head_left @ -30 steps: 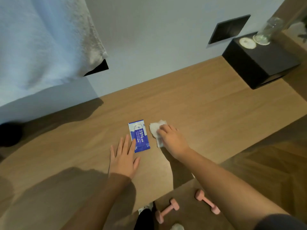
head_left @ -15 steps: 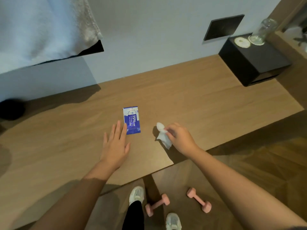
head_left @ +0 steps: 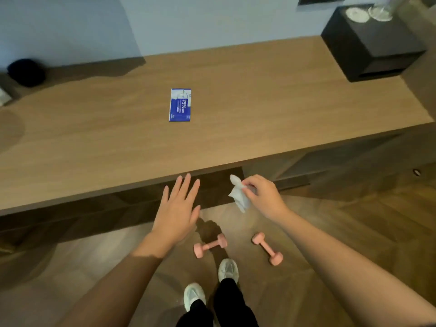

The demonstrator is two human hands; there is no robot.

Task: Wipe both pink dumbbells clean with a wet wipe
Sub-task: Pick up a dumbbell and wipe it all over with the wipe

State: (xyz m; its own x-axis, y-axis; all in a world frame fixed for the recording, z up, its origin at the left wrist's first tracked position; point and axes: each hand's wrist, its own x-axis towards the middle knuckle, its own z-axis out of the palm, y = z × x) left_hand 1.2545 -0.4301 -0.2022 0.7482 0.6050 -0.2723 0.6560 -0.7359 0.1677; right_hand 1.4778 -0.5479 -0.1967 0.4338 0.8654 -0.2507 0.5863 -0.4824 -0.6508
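Observation:
Two small pink dumbbells lie on the wooden floor by my feet: the left dumbbell (head_left: 210,246) and the right dumbbell (head_left: 267,249). My right hand (head_left: 263,196) pinches a crumpled white wet wipe (head_left: 238,196), held in the air above the floor, up and between the two dumbbells. My left hand (head_left: 177,210) is flat with fingers spread, holding nothing, just in front of the table edge and above the left dumbbell. The blue wipe packet (head_left: 180,104) lies on the table.
A long wooden table (head_left: 259,109) runs across the view, its front edge just beyond my hands. A black box (head_left: 372,43) with a glass on it stands at its far right, a dark round object (head_left: 26,71) at far left. My two white shoes (head_left: 227,270) stand near the dumbbells.
Both hands have pulled back off the table toward me and lowered over the floor. The right hand carried the wipe away from the packet. The view tilted down, showing the dumbbells fully.

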